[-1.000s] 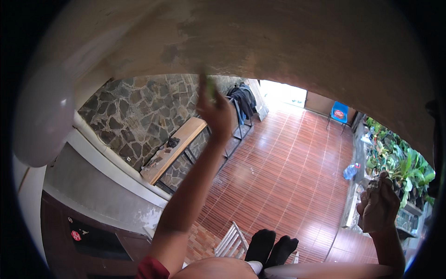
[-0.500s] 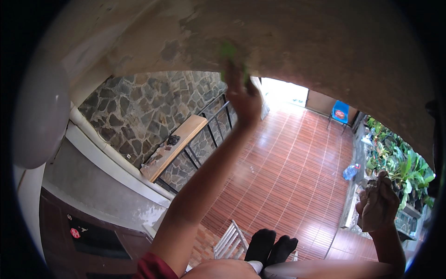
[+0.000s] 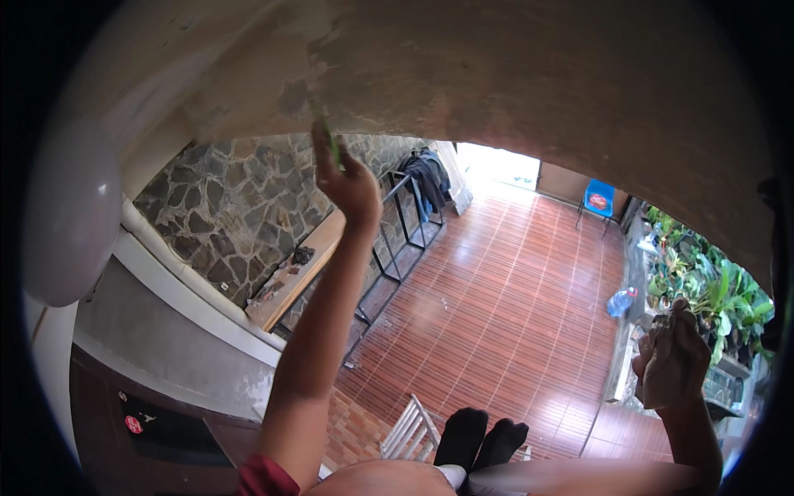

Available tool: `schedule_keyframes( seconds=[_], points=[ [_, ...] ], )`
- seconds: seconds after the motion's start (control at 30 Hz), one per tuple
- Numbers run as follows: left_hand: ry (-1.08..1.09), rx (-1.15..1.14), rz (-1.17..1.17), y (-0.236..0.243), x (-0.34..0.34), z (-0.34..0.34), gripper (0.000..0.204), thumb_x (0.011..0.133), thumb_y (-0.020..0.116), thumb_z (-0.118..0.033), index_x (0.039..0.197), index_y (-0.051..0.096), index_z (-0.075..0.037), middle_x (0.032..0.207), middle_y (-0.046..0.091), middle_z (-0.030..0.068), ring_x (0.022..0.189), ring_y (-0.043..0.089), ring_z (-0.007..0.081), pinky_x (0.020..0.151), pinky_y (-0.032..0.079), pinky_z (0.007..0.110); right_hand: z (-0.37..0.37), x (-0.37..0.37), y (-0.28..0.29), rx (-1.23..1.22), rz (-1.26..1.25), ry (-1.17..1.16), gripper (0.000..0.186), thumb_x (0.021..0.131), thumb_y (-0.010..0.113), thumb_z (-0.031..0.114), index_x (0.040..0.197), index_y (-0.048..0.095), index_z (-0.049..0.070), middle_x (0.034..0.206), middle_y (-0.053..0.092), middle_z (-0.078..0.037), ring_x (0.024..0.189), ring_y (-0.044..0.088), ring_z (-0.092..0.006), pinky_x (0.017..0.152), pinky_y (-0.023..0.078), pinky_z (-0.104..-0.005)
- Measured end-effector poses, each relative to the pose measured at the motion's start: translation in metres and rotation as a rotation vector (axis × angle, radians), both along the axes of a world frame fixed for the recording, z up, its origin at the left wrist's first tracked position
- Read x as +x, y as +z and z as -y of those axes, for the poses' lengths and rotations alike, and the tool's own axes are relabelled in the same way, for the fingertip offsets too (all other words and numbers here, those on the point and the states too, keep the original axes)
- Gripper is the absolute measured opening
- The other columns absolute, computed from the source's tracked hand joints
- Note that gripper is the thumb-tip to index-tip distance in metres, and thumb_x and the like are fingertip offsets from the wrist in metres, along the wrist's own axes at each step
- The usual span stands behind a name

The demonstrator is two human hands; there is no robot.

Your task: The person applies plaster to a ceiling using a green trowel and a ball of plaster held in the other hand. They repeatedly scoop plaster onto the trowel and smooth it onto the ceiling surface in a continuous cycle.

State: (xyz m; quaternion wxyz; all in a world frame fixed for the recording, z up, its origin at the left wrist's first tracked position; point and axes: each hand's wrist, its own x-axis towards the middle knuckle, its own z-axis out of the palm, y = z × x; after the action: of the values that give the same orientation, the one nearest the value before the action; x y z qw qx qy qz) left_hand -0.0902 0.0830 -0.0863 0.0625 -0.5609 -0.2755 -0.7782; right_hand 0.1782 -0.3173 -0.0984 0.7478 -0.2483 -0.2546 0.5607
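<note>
My left hand [image 3: 351, 190] is raised at the end of a stretched arm, just under the brownish, patchy ceiling surface [image 3: 463, 74]. Its fingers are closed on a thin, flat green piece [image 3: 335, 150], seen nearly edge-on; its exact kind does not show. Darker, rough patches mark the surface above the fingertips. Lower at the right, my right hand [image 3: 674, 368] is held up with bent fingers around a small greyish lump [image 3: 662, 325], mostly hidden by the fingers.
Below are my black-socked feet [image 3: 463, 434] beside a pale slatted ladder or rack [image 3: 411, 430]. A wooden plank [image 3: 285, 299] on a black metal frame [image 3: 389, 269] runs along the stone wall [image 3: 211, 215]. A white balloon-like shape [image 3: 74, 215], a blue chair [image 3: 599, 198] and plants [image 3: 719, 293] stand around.
My left hand has swept left and slightly down along the surface with the green piece, uncovering dark clothes on the frame. My right hand has hardly moved.
</note>
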Motion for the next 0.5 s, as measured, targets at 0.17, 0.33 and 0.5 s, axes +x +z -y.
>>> schedule_keyframes(
  seconds=[0.17,0.33,0.5],
  points=[
    [-0.041,-0.013,-0.114,0.003,0.016,-0.024,0.043,0.093,0.05,0.0,0.136,0.049,-0.005,0.139,0.048,0.0231,0.126,0.05,0.037,0.101,0.045,0.042,0.006,0.001,0.006,-0.29,-0.419,0.006,0.031,0.103,0.04,0.037,0.12,0.049,0.013,0.1,0.056,-0.006,0.069,0.054,-0.0221,0.053,0.046,-0.0302],
    [-0.184,-0.085,-0.059,-0.006,0.084,0.031,0.051,0.088,0.05,0.006,0.137,0.049,-0.007,0.143,0.044,0.021,0.119,0.05,0.0343,0.098,0.042,0.042,-0.001,0.003,-0.002,-0.18,-0.298,0.107,0.026,0.099,0.045,0.026,0.121,0.051,0.014,0.107,0.057,-0.007,0.085,0.054,-0.0236,0.067,0.049,-0.0336],
    [-0.226,0.119,-0.179,-0.01,0.125,0.102,0.05,0.088,0.05,0.009,0.136,0.05,-0.006,0.142,0.046,0.0187,0.128,0.046,0.0344,0.102,0.044,0.043,0.001,-0.015,0.005,-0.206,-0.377,0.16,0.031,0.103,0.041,0.035,0.127,0.05,0.017,0.115,0.056,-0.009,0.083,0.057,-0.0262,0.06,0.051,-0.033]
  ],
)
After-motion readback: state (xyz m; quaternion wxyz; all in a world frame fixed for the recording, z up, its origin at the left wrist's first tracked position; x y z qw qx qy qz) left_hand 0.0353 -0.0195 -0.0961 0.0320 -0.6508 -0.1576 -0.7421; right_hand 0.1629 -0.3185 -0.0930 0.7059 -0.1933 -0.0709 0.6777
